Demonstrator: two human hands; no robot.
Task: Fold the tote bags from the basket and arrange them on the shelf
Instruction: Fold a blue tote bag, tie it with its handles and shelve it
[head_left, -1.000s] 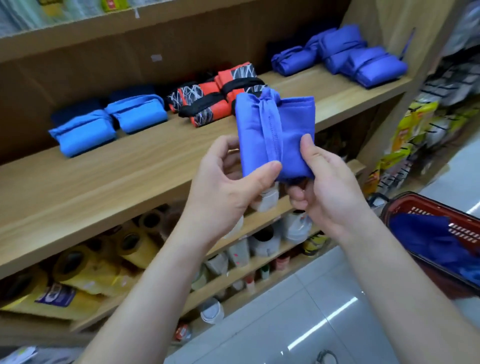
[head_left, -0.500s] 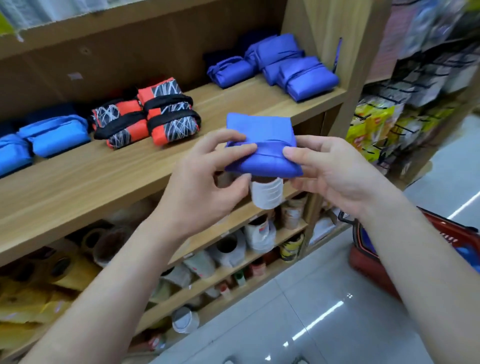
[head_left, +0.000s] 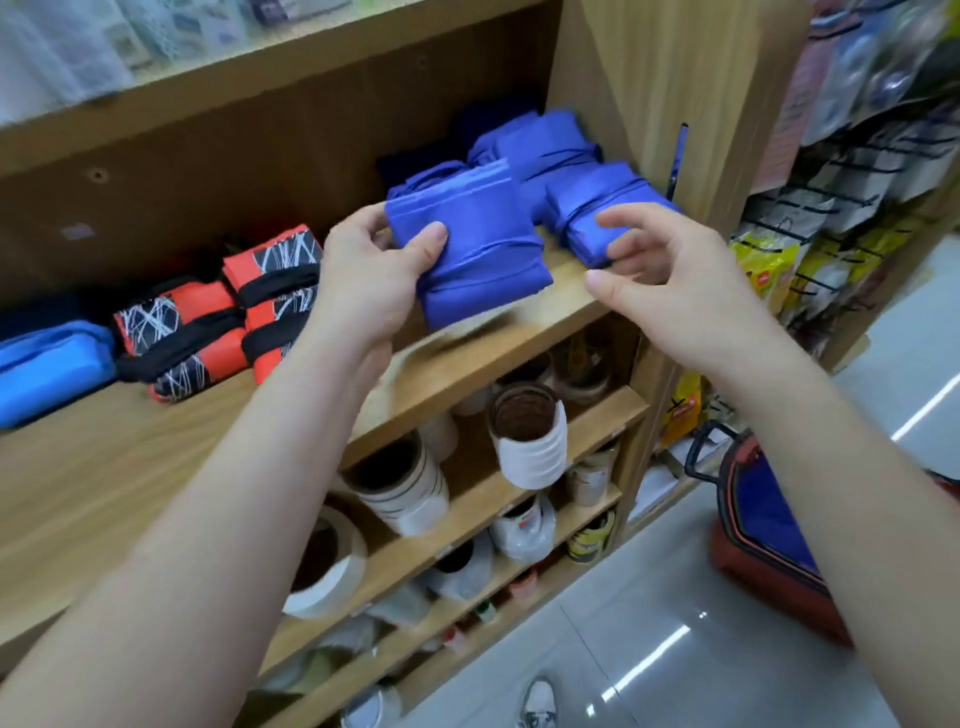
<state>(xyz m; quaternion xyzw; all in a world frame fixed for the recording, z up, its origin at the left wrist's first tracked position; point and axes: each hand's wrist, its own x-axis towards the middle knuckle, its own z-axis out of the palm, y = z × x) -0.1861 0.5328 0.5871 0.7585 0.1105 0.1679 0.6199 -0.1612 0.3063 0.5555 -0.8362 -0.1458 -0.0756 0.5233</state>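
**Head view.** A wooden shelf (head_left: 156, 441) is seen in a shop aisle, with a glossy tiled floor (head_left: 675, 649) below it. Light blue folded bags (head_left: 52, 364) lie at the shelf's left end. Orange patterned bags (head_left: 218, 322) bound with black straps lie beside them. A pile of folded blue bags (head_left: 561, 156) is stacked at the shelf's right end, against the upright side panel (head_left: 675, 78). Tape rolls (head_left: 527, 436) are stored on the lower boards under the shelf. A red basket (head_left: 748, 566) holding blue fabric stands on the floor to the shelf's right.

The folded blue tote bag (head_left: 478, 249) is held over the shelf's right part, just in front of the pile. It is pinched by the left hand (head_left: 374, 280), thumb on the front and fingers behind. Half a second ago it was gripped by both hands. It has now been released by the right hand (head_left: 670, 280), whose fingers are spread, loosely curved and holding nothing.

The bag's lower edge is blurred above the shelf's front edge, so contact with the board cannot be told. Bare board is left between the orange bags and the pile.
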